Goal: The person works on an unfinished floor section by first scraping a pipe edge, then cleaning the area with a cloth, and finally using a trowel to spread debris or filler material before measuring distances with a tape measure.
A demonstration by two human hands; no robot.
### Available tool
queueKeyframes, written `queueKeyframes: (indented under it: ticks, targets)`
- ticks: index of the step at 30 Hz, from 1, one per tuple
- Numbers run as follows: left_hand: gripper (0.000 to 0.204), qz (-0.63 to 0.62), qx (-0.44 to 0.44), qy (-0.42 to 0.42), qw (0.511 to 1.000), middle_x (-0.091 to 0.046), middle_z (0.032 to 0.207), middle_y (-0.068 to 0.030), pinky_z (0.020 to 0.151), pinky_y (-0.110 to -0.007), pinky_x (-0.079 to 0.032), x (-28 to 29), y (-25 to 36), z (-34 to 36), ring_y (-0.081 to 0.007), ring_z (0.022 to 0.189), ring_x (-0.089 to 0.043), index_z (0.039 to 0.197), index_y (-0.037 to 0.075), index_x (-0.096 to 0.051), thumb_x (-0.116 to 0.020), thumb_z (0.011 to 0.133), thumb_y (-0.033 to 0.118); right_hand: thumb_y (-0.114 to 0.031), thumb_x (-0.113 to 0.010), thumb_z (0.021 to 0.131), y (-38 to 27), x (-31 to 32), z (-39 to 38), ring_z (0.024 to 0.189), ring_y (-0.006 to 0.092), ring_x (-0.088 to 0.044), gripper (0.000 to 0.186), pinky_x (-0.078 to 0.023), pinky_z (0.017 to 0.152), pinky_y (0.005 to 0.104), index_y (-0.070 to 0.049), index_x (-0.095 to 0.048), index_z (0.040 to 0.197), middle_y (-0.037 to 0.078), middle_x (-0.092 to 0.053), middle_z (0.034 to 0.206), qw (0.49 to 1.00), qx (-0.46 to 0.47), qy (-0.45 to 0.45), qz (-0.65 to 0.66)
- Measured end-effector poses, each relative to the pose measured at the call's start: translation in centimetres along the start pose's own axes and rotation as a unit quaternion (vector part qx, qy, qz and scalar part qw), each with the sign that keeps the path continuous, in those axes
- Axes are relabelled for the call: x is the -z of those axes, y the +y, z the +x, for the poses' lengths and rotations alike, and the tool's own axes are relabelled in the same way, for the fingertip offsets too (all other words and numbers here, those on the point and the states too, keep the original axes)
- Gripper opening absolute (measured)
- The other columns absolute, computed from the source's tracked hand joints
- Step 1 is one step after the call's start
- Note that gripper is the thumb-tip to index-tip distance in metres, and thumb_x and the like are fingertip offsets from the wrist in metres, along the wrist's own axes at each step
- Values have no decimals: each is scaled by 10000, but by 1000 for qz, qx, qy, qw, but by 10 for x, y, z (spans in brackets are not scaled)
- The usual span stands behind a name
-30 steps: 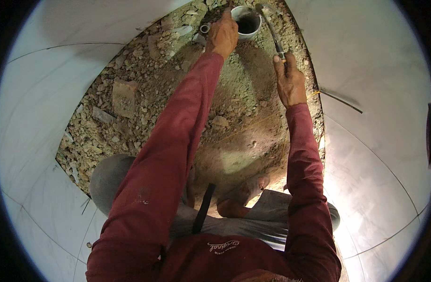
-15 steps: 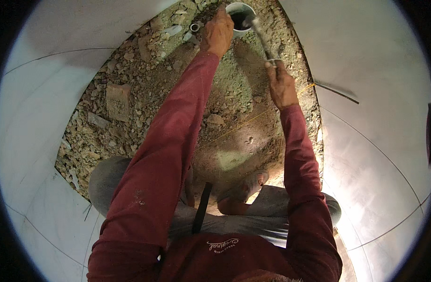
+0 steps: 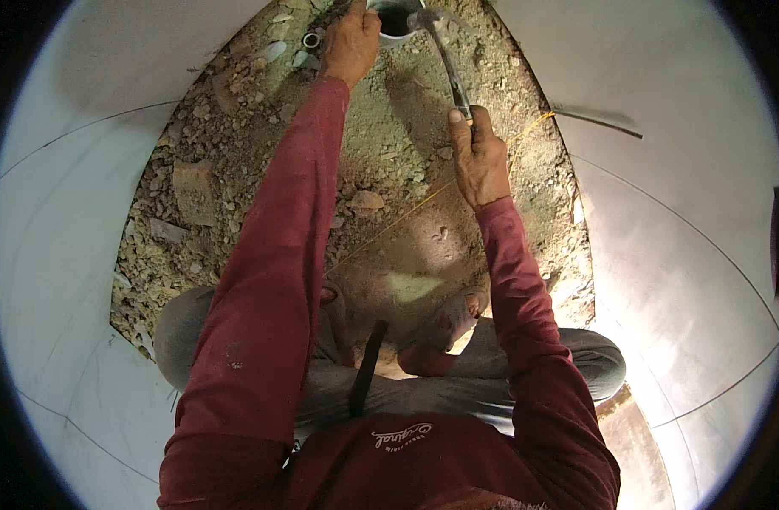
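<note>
A white round pipe (image 3: pixel 395 39) with a dark inside stands in the rubble at the far end. My left hand (image 3: pixel 352 47) is closed right beside its left rim. What its fingers hold, if anything, is hidden by the hand and the frame edge. My right hand (image 3: pixel 479 157) grips the handle of a hammer (image 3: pixel 451 70), thumb along the shaft. The blurred hammer head lies over the right side of the pipe's rim; I cannot tell whether it touches.
Broken rubble and soil (image 3: pixel 237 144) fill the opening between pale tiled surfaces (image 3: pixel 678 280). A small white pipe end (image 3: pixel 311 40) pokes up to the left. A flat brick-like piece (image 3: pixel 193 192) lies in the rubble. A yellow string (image 3: pixel 398 223) crosses the soil; a dark rod (image 3: pixel 600 123) sticks out at right.
The whole scene has shifted left and slightly up in view. The hammer head has moved from the right edge of the pipe to across its rim. Both hands keep their hold.
</note>
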State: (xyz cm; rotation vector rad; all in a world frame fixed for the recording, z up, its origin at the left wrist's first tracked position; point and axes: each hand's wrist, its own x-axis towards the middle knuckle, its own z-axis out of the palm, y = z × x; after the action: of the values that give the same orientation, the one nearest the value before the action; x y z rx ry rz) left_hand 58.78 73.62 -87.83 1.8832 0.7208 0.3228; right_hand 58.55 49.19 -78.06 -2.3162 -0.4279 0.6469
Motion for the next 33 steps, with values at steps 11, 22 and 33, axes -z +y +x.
queueKeyframes:
  ticks: [11,22,33]
  targets:
    - [495,68,8,7,998,-688,1108,-211,744,-377,-564,-3,-8,5,-272,873,-749,1368,-28,-527,-443,1059,349,-408,-483,1057,-29,14,19,531,271,-632,358,-478,512,413,-53,-526,1071,156,-589,597,999,16,9,26]
    - [503,-28,49,-20,998,-679,913,-209,738,-467,-533,5,-11,7,-314,811,-723,1195,-39,-608,-385,1068,394,-452,-455,1047,-34,-14,63,711,449,-686,415,-517,665,530,-47,-524,1111,280,-646,713,997,54,-18,-57]
    - [510,91,-14,-16,996,-598,1276,-300,900,-540,-524,-8,-27,12,-460,1036,-643,1425,-12,-459,-362,1077,348,-425,-495,1040,-45,-10,71,675,355,-656,405,-504,618,472,-31,-562,1108,215,-632,706,998,41,37,-34]
